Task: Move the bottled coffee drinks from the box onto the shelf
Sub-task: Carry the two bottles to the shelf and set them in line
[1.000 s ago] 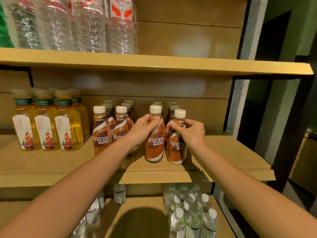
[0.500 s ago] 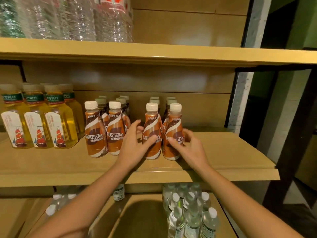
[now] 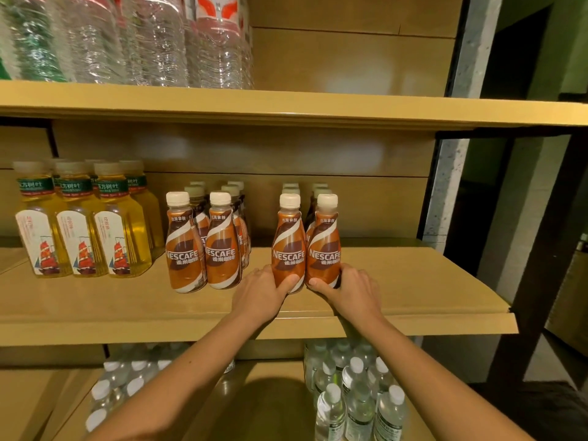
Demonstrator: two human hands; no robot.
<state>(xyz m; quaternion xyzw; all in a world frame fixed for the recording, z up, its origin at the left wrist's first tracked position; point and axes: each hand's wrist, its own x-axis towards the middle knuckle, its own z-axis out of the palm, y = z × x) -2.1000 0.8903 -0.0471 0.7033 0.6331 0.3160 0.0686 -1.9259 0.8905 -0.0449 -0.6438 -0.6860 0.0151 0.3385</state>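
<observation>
Your left hand (image 3: 261,289) is wrapped around the base of one coffee bottle (image 3: 288,246), thumb pressed across its front low down and the fingers curled behind it. Your right hand (image 3: 351,289) grips the base of the second coffee bottle (image 3: 324,246) the same way, thumb on the front, fingers round the right side. Both bottles stand upright on the middle shelf (image 3: 413,291), touching each other, at the front of two short rows of the same drink that run toward the back panel.

Take that held pair as your landmark. Just to its left, across a bare gap of shelf, stands another cluster of coffee bottles (image 3: 203,243), also upright, labels facing you. Further left of the pair, well apart, are the yellow tea bottles (image 3: 82,227) with green neck bands. Above the pair, on the upper shelf (image 3: 286,106), sit large clear water bottles (image 3: 159,39). Below the pair, on the lower shelf (image 3: 264,405), small water bottles (image 3: 353,399) with white caps stand grouped, with more of them off to the left. The box is not in view.
</observation>
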